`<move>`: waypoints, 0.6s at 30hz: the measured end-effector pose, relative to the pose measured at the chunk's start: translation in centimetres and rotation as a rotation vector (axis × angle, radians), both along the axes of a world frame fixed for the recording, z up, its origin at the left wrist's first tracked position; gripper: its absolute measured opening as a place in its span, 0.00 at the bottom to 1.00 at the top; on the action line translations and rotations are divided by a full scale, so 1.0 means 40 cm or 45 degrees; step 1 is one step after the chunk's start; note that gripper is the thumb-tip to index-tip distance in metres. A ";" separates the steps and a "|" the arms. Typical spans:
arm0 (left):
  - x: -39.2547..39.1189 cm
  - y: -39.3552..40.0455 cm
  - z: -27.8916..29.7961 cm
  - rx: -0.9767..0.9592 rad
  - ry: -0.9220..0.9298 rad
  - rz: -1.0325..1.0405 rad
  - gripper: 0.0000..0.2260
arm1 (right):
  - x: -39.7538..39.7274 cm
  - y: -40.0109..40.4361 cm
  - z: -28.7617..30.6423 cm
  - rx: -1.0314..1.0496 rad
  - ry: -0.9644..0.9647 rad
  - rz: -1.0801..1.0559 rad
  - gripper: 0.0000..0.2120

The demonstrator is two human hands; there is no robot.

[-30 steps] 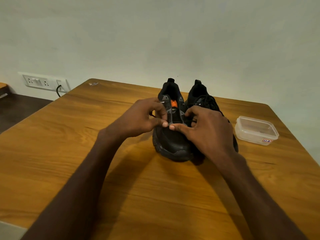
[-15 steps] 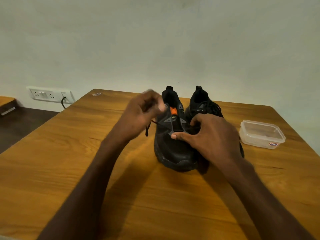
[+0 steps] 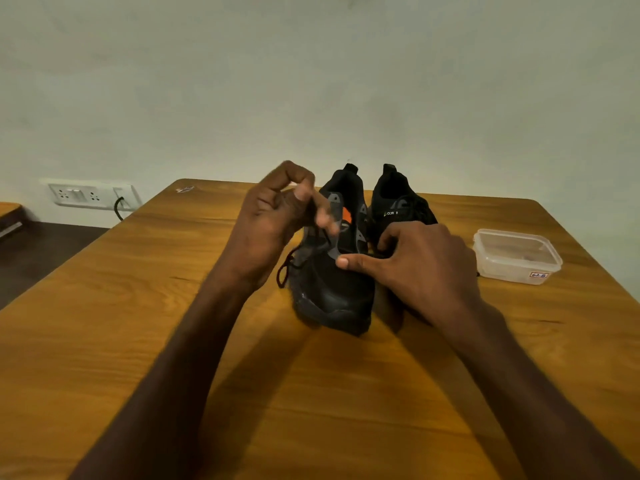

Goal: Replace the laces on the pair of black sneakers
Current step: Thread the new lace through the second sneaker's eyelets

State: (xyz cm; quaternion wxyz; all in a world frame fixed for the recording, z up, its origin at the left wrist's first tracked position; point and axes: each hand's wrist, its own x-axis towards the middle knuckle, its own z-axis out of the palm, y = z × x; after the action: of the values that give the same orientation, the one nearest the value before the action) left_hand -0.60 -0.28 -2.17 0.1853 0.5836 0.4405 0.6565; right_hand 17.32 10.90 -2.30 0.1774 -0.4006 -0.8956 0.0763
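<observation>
Two black sneakers stand side by side on the wooden table (image 3: 104, 341), toes toward me. The left sneaker (image 3: 332, 289) has grey eyelet panels and an orange patch on its tongue. The right sneaker (image 3: 398, 206) is laced and partly hidden behind my right hand (image 3: 422, 268). My left hand (image 3: 277, 220) is raised over the left sneaker and pinches a black lace (image 3: 287, 268), whose free end loops down the shoe's left side. My right hand grips the left sneaker's right side, thumb pressed on its eyelet panel.
A clear lidded plastic box (image 3: 516, 254) with a small label sits on the table at the right. A white socket strip (image 3: 90, 195) with a black cable is on the wall at the left. A dark floor lies beyond the table's left edge.
My left hand has lifted up and back from the eyelets, drawing the black lace out to the left. My right hand has stayed on the shoe. The camera view has tilted upward.
</observation>
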 end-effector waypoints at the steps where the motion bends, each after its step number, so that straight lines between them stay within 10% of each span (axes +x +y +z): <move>1: 0.004 0.001 0.003 0.050 -0.094 -0.038 0.08 | 0.000 -0.002 -0.001 0.002 -0.013 -0.009 0.40; 5: -0.028 -0.010 0.009 0.119 -0.225 0.084 0.10 | -0.007 -0.016 0.001 -0.004 -0.055 -0.002 0.38; 11: -0.042 -0.005 -0.033 -0.525 0.708 0.500 0.07 | -0.012 -0.018 0.001 -0.002 -0.056 0.015 0.38; 18: -0.036 0.003 -0.030 -0.709 0.643 0.456 0.12 | -0.001 -0.013 0.027 -0.031 -0.124 0.090 0.33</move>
State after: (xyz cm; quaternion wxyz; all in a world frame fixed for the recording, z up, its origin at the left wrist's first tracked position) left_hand -2.06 -0.17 -3.36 0.1049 0.5682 0.7273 0.3703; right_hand 17.30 10.40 -1.21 0.1258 -0.3741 -0.9159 0.0739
